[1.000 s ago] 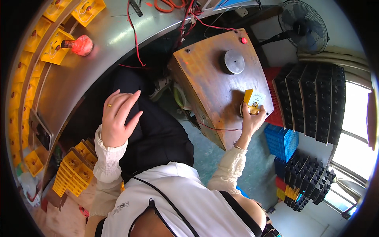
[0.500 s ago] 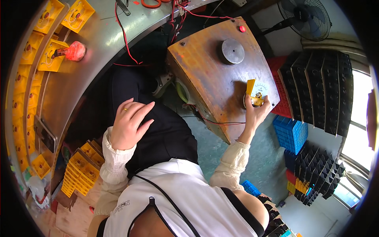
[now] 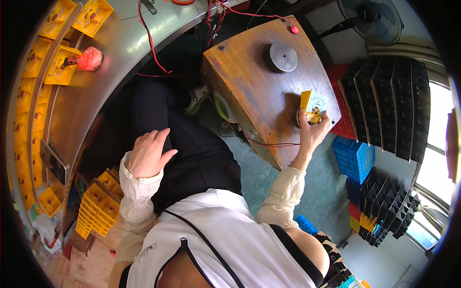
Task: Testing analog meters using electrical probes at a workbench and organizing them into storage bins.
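Observation:
On top of a brown, worn metal box (image 3: 249, 72) sits a yellow-framed dial meter (image 3: 316, 102) with a pale scale face. My right hand (image 3: 313, 135) grips its near end, thumb on one side and fingers on the other. Part of the meter's lower end is hidden by the fingers. My left hand (image 3: 148, 156) lies over my dark-trousered thigh with its fingers stretched out and the thumb apart. It holds nothing. A grey round metal disc (image 3: 283, 57) and a red button (image 3: 294, 30) are farther off on the box top.
A metal bench (image 3: 120, 38) curves along the left, bearing yellow meter housings (image 3: 93, 17), a red-topped pot (image 3: 90, 58) and a phone (image 3: 55, 163). More yellow housings (image 3: 98, 204) are stacked beside me. Right are black racks (image 3: 389, 110), a blue crate (image 3: 354, 158) and a fan (image 3: 372, 21).
My left hand has moved slightly left and down onto the thigh. The right hand stays on the meter, almost unmoved.

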The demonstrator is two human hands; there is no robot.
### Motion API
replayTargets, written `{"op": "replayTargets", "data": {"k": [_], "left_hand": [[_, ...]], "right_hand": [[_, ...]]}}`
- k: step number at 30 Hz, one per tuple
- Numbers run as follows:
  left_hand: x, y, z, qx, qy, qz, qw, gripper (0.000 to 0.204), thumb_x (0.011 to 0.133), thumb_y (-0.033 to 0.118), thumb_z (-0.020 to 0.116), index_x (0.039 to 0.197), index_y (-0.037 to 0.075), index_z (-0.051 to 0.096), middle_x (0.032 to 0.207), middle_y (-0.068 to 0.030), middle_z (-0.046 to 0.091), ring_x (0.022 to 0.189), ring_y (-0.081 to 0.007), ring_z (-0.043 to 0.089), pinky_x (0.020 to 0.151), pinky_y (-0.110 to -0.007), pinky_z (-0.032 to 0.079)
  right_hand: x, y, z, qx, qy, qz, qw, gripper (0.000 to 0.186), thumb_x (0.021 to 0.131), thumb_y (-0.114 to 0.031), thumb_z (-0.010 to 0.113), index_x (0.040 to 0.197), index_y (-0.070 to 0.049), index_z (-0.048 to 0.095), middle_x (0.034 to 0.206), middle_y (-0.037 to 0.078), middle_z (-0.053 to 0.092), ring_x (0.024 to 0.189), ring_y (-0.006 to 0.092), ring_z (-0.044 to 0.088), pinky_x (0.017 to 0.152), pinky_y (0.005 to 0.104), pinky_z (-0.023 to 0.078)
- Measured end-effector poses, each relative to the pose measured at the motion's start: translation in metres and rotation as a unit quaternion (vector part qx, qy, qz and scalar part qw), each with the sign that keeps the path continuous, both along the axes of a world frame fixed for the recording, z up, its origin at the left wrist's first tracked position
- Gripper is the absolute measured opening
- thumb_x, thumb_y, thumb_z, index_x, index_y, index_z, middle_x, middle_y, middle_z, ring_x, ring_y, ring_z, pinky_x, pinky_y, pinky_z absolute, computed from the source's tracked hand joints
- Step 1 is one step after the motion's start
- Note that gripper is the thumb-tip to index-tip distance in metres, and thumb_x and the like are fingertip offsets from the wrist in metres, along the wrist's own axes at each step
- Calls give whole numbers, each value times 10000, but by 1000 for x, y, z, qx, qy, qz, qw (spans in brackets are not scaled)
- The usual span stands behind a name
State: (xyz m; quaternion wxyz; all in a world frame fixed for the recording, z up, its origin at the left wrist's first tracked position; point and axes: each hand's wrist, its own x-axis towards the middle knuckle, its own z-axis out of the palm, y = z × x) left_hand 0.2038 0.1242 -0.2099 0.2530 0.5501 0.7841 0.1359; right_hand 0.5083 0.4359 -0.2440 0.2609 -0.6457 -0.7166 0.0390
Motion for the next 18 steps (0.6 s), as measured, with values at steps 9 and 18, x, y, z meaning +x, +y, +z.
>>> {"op": "replayTargets", "data": {"k": [9, 18], "left_hand": [[1, 5, 2, 1, 2, -16, 1000, 615, 800, 269, 753, 1283, -38, 530, 993, -179, 645, 899, -335, 629, 830, -429, 491], [0, 1, 1, -2, 2, -5, 1000, 597, 807, 253, 746, 1282, -34, 530, 993, -173, 635, 908, -330, 626, 846, -427, 491]], "right_hand": [[3, 3, -2, 9, 4, 11, 1000, 818, 674, -390, 852, 1260, 80, 529, 1159, 232, 571, 1094, 356, 553, 959, 427, 443], [6, 4, -4, 7, -14, 12, 1000, 799, 692, -391, 848, 1264, 67, 529, 1167, 227, 568, 1092, 350, 568, 940, 421, 466]]}}
